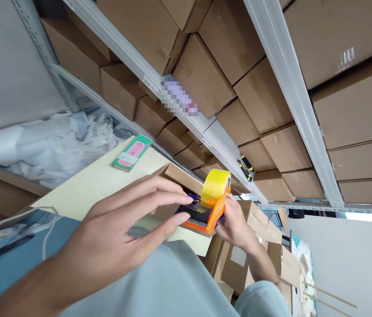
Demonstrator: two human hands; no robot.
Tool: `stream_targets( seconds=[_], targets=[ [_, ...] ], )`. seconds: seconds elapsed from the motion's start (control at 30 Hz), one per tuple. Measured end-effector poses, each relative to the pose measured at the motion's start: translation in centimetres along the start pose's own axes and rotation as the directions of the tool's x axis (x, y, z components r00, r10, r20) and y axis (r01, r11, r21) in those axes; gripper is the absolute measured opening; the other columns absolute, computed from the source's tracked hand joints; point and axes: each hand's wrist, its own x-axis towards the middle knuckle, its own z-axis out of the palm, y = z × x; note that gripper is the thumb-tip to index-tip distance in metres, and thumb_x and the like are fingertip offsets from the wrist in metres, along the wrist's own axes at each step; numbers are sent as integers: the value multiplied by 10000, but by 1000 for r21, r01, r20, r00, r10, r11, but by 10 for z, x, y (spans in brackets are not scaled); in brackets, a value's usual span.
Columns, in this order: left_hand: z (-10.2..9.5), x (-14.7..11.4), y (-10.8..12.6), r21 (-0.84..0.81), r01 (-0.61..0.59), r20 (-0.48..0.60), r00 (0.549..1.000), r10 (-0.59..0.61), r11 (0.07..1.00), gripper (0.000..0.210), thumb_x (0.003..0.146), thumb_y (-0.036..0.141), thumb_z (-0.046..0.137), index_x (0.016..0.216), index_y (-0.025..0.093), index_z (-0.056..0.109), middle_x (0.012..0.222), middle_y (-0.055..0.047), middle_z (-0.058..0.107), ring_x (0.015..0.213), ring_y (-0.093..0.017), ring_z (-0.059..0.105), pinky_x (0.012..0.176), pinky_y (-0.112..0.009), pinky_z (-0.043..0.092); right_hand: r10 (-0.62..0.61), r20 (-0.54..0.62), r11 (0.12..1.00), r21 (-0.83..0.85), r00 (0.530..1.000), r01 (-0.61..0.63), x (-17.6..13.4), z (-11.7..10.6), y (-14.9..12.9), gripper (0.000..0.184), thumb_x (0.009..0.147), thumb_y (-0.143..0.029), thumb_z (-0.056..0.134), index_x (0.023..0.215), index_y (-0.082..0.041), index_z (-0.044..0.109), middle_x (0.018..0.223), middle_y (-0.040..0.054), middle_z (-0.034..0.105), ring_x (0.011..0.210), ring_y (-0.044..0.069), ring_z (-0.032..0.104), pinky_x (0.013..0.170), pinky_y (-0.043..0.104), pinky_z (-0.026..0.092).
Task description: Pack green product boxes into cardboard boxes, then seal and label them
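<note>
An orange tape dispenser (209,222) with a roll of yellow packing tape (214,188) on it is gripped by my right hand (234,220), whose fingers wrap around its far side. My left hand (133,213) reaches in from the left with fingers stretched out. Its fingertips and thumb are apart, at the dark front part of the dispenser; whether they touch the tape's end I cannot tell. Partly hidden behind my hands, a cardboard box (184,178) stands on the pale table (83,189).
On the table beyond my left hand lies a green and pink package (133,152). Shelves (278,66) of cardboard boxes (206,77) rise ahead, with two black-and-yellow cutters (245,171) on a ledge. White wrapping (70,138) is heaped left; a white cable (45,235) hangs by the table.
</note>
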Motion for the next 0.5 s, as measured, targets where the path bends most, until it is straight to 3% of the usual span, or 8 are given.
stream_targets(
  seconds=[0.1, 0.27, 0.4, 0.5],
  targets=[
    [-2, 1, 2, -21, 22, 21, 1000, -21, 1000, 116, 1042, 328, 681, 1087, 405, 754, 1036, 58, 809, 894, -173, 782, 845, -270, 633, -39, 29, 998, -57, 999, 41, -1, -2, -1, 59, 1061, -197, 554, 1033, -248, 561, 893, 44, 687, 801, 223, 621, 855, 394, 564],
    [-5, -6, -3, -62, 114, 124, 987, -106, 991, 172, 1032, 326, 644, 915, 355, 766, 895, 40, 803, 771, -183, 760, 812, -267, 638, 1, 191, 992, -120, 982, 22, -10, -3, -6, 46, 1054, -201, 568, 1042, -237, 593, 912, 67, 704, 856, 242, 662, 893, 414, 576],
    [-7, -25, -11, -52, 156, 168, 975, -145, 986, 195, 1037, 327, 628, 910, 362, 773, 866, 46, 793, 728, -161, 755, 791, -213, 627, -6, 261, 997, -69, 965, 25, -17, -1, -13, 41, 1085, -257, 547, 1061, -231, 569, 918, 80, 715, 842, 251, 666, 890, 423, 582],
    [-4, -47, -16, -11, 264, 166, 951, -259, 964, 253, 1066, 371, 580, 897, 365, 768, 909, 51, 806, 754, -141, 768, 776, -178, 616, 46, 375, 999, 8, 926, -53, -21, -1, -24, 159, 1138, -366, 524, 1062, -229, 550, 894, 74, 702, 841, 258, 668, 874, 419, 593]
  ],
)
